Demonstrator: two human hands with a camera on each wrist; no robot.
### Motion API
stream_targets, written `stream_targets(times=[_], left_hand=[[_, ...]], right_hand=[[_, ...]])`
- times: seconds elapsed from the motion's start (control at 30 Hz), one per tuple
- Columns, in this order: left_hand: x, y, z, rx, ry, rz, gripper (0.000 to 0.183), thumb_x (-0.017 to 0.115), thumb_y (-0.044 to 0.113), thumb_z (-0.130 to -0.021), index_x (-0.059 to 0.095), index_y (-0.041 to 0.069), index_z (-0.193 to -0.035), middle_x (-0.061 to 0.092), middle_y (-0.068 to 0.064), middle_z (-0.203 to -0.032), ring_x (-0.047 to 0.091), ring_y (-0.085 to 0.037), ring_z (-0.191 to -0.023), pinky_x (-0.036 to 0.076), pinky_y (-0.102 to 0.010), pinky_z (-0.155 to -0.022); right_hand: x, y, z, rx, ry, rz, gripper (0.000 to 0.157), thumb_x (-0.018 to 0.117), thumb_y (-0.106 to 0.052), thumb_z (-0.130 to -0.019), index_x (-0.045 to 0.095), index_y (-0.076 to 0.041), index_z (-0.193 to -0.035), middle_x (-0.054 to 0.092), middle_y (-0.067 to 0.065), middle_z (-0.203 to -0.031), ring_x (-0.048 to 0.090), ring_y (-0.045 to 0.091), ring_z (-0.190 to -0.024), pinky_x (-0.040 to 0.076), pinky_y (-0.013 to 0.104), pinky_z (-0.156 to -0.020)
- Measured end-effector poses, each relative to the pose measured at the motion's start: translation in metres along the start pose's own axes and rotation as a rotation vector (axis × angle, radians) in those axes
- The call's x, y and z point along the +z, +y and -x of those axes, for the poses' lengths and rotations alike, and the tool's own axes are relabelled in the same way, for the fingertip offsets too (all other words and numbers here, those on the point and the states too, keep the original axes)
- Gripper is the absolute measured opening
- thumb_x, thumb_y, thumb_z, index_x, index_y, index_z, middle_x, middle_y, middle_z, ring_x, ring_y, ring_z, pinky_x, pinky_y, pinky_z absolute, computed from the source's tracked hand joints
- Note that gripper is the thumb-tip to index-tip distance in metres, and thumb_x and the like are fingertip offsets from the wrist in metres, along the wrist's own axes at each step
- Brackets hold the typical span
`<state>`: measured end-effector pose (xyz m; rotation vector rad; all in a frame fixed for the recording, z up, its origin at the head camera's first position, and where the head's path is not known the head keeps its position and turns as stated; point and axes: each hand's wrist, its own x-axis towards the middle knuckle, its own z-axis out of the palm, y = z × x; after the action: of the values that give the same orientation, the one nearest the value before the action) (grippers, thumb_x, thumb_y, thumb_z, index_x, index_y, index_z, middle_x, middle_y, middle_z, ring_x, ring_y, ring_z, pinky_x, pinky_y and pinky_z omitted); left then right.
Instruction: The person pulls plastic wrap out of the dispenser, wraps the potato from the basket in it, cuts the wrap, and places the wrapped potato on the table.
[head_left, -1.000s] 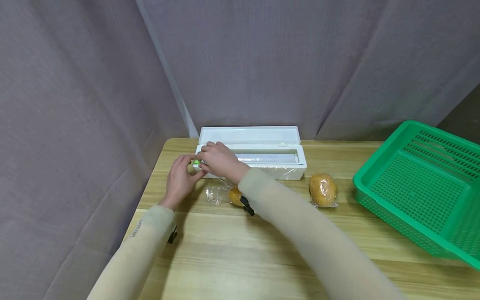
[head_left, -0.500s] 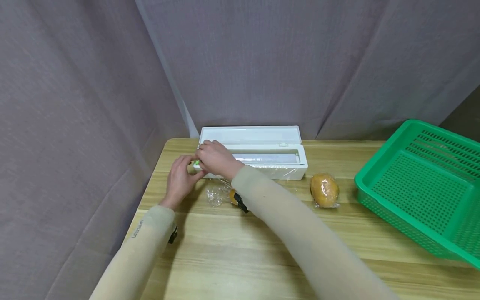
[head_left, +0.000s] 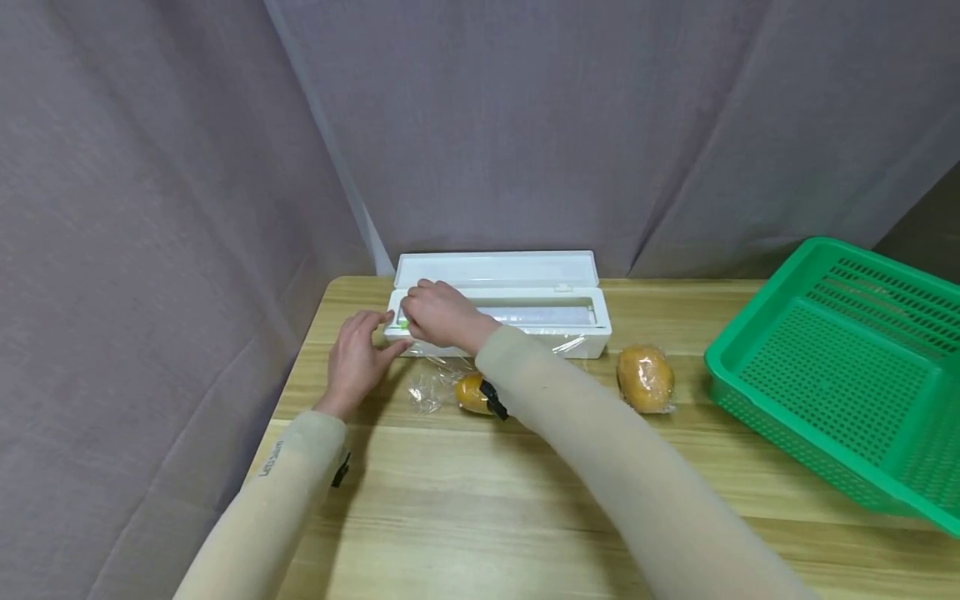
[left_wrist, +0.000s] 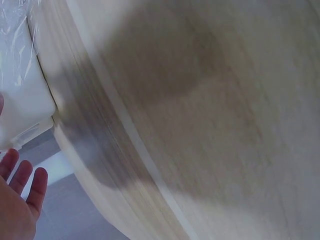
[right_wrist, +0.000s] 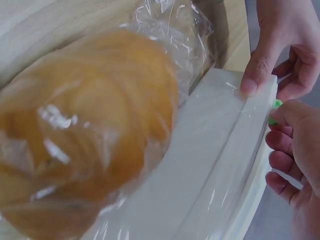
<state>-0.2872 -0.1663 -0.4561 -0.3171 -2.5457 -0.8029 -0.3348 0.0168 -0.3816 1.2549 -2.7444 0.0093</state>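
A white cling film dispenser [head_left: 588, 343] stands at the back of the table with its lid raised and a film roll [head_left: 543, 316] inside. My left hand [head_left: 351, 357] holds its left end, thumb at the front corner. With thumb and fingers my right hand [head_left: 442, 315] pinches the small green slide cutter [right_wrist: 274, 112] on the front edge, near the left end. Clear film [head_left: 427, 392] hangs over the dispenser's front and reaches a yellow-orange fruit [head_left: 471, 393], which looks like a mango. The right wrist partly covers that fruit in the head view.
Another film-wrapped yellow fruit [head_left: 647, 379] lies to the right of the dispenser. Farther right is a green perforated basket [head_left: 787, 437]. Grey curtains [head_left: 510, 125] hang behind and to the left of the wooden table [head_left: 465, 517].
My right hand has shifted slightly right along the dispenser's front edge, away from my left hand, and the green slide cutter with it. The left hand stays at the end.
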Motion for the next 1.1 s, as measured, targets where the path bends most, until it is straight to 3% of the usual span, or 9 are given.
stream_targets(times=[0.27, 0.47, 0.83, 1.1], left_hand=[[-0.002, 0.001, -0.002, -0.018, -0.021, -0.012, 0.054, 0.092, 0.029, -0.085, 0.071, 0.002, -0.127, 0.071, -0.018, -0.129, 0.063, -0.039, -0.121, 0.054, -0.053, -0.103], [-0.003, -0.004, -0.003, -0.007, -0.028, -0.006, 0.055, 0.091, 0.030, -0.085, 0.071, 0.002, -0.128, 0.070, -0.019, -0.131, 0.064, -0.039, -0.122, 0.054, -0.053, -0.105], [-0.007, -0.014, 0.000, 0.011, -0.020, -0.034, 0.055, 0.091, 0.029, -0.085, 0.070, 0.001, -0.128, 0.070, -0.021, -0.131, 0.064, -0.041, -0.121, 0.054, -0.055, -0.103], [-0.011, -0.017, 0.002, 0.010, -0.004, -0.040, 0.055, 0.091, 0.030, -0.085, 0.071, 0.002, -0.127, 0.072, -0.020, -0.129, 0.065, -0.041, -0.117, 0.056, -0.056, -0.098]], right_hand=[[-0.002, 0.020, 0.022, -0.012, 0.005, 0.017, 0.008, 0.066, -0.015, -0.100, 0.071, -0.010, -0.097, 0.070, 0.004, -0.099, 0.060, 0.025, -0.097, 0.054, 0.038, -0.086], [-0.007, 0.042, 0.051, -0.014, 0.004, 0.009, 0.011, 0.065, -0.011, -0.098, 0.065, -0.011, -0.088, 0.064, 0.003, -0.091, 0.057, 0.025, -0.093, 0.051, 0.040, -0.082], [-0.024, 0.076, 0.107, -0.016, -0.043, 0.067, 0.013, 0.070, -0.011, -0.097, 0.064, -0.011, -0.086, 0.062, 0.002, -0.084, 0.058, 0.024, -0.086, 0.052, 0.041, -0.078], [-0.028, 0.101, 0.140, -0.026, -0.015, 0.091, 0.020, 0.074, -0.007, -0.092, 0.059, -0.012, -0.080, 0.056, 0.000, -0.077, 0.054, 0.023, -0.079, 0.050, 0.040, -0.070]])
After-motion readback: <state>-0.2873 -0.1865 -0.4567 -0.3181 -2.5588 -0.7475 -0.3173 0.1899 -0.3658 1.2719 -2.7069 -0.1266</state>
